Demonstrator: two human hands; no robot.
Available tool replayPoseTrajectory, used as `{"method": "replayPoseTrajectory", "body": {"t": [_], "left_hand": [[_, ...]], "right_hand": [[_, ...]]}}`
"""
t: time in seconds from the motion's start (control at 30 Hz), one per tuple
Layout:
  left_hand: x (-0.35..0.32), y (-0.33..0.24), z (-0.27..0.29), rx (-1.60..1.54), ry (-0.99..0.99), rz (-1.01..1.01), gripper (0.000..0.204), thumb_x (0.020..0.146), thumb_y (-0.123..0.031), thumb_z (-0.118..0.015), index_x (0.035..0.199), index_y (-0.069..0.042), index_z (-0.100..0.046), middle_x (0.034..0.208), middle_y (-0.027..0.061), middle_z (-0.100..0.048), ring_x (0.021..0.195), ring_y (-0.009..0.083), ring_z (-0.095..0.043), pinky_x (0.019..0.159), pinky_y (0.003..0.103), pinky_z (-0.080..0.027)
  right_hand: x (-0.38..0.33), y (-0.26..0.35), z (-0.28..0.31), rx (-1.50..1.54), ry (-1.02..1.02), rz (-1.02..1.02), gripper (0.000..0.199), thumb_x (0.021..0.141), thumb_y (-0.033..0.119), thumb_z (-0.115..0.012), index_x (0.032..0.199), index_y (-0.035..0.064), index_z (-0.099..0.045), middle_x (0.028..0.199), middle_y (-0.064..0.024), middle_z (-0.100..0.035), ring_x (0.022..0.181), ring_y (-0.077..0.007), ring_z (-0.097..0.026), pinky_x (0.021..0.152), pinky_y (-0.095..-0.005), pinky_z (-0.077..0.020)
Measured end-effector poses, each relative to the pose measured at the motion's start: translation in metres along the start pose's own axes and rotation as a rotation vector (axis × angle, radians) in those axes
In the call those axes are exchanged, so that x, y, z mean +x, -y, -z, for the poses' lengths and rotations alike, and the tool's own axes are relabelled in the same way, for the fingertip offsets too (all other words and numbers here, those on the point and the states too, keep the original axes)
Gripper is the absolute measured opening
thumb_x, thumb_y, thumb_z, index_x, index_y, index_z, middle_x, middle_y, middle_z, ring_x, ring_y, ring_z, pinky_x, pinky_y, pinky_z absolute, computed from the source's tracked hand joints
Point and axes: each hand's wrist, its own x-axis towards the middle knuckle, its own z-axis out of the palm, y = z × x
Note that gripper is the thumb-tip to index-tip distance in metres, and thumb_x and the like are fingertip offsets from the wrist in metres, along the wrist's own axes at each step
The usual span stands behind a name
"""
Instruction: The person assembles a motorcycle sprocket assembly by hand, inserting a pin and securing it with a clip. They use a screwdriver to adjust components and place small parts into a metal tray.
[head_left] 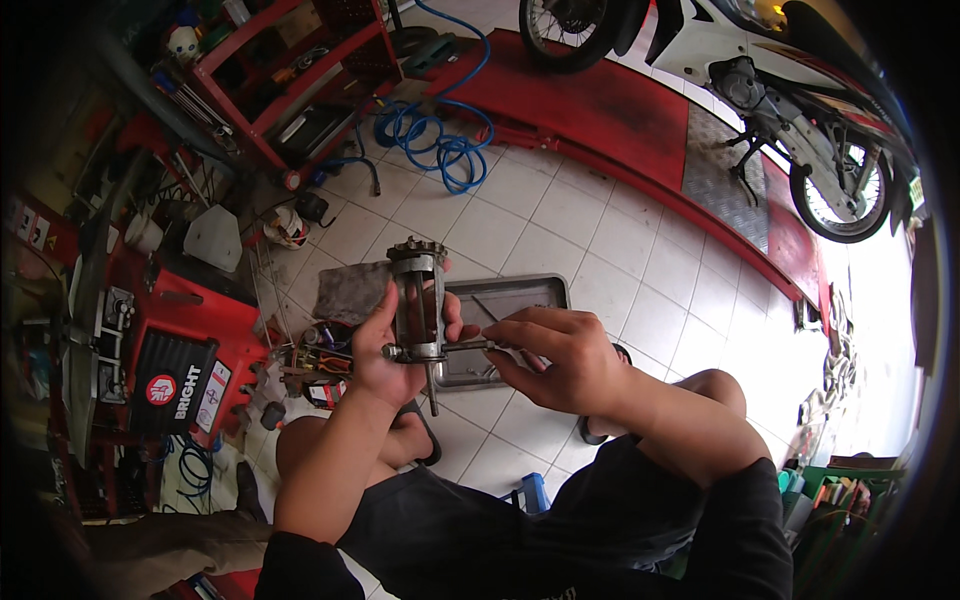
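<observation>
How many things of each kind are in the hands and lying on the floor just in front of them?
Metal engine part, held in left hand: 1
Thin tool, held in right hand: 1
Metal tray: 1
Grey rag: 1
Total: 4

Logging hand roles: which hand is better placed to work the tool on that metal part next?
Right. The right hand already pinches the thin tool at the part's base, while the left hand is wrapped around the cylindrical metal part, steadying it.
</observation>
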Motion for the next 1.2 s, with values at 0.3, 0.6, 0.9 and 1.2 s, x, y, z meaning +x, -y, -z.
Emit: {"method": "replayPoseTrajectory", "body": {"t": [0.3, 0.6, 0.9, 1.2], "left_hand": [[-0.004, -0.004, 0.004, 0.085, 0.051, -0.074, 0.057, 0.107, -0.052, -0.035, 0.131, -0.003, -0.051, 0.106, 0.0165, -0.064, 0.089, 0.0243, -0.065, 0.099, 0.056, -0.049], [-0.014, -0.013, -0.004, 0.207, 0.121, -0.195, 0.064, 0.107, -0.053, -0.035, 0.143, 0.0, -0.042, 0.104, 0.0195, -0.062, 0.087, 0.0252, -0.065, 0.094, 0.053, -0.053], [-0.026, -0.014, -0.006, 0.2, 0.14, -0.267, 0.068, 0.107, -0.051, -0.037, 0.152, -0.001, -0.032, 0.106, 0.0173, -0.06, 0.089, 0.0232, -0.063, 0.098, 0.051, -0.052], [-0.011, -0.007, 0.027, -0.441, -0.068, -0.141, 0.059, 0.105, -0.043, -0.051, 0.145, -0.001, -0.04, 0.118, 0.0134, -0.058, 0.108, 0.0258, -0.061, 0.12, 0.048, -0.034]], "right_hand": [[0.001, 0.002, 0.003, 0.143, 0.068, -0.092, 0.022, 0.082, 0.004, -0.079, 0.102, -0.0004, -0.07, 0.085, -0.0125, -0.07, 0.072, -0.0277, -0.071, 0.061, -0.0353, -0.057], [0.005, 0.0, -0.002, 0.281, 0.138, -0.217, 0.02, 0.086, 0.008, -0.078, 0.102, -0.0009, -0.073, 0.083, -0.0132, -0.073, 0.071, -0.0261, -0.073, 0.064, -0.0344, -0.057], [0.007, 0.0, -0.008, 0.282, 0.102, -0.132, 0.021, 0.084, 0.007, -0.079, 0.102, -0.0014, -0.072, 0.083, -0.0125, -0.073, 0.071, -0.023, -0.072, 0.064, -0.0306, -0.0559], [0.008, 0.01, -0.021, 0.214, -0.03, -0.041, 0.025, 0.08, -0.001, -0.079, 0.103, -0.0016, -0.071, 0.088, -0.0123, -0.073, 0.074, -0.0215, -0.073, 0.065, -0.0282, -0.0563]]}}
